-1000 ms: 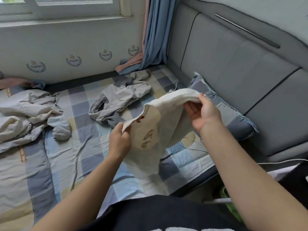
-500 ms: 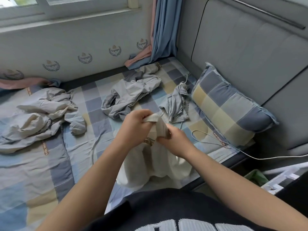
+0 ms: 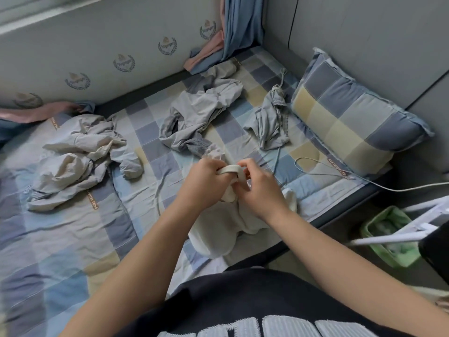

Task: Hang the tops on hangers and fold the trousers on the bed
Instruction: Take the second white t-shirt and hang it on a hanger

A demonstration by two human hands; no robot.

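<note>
While both hands (image 3: 230,183) grip it, white top (image 3: 218,229) hangs below.

A checked pillow (image 3: 349,113) leans against the grey padded headboard (image 3: 364,32). A white cable (image 3: 340,175) runs across the mattress edge beside it. A blue curtain (image 3: 243,20) hangs in the corner. A green bin (image 3: 386,239) stands on the floor.
</note>
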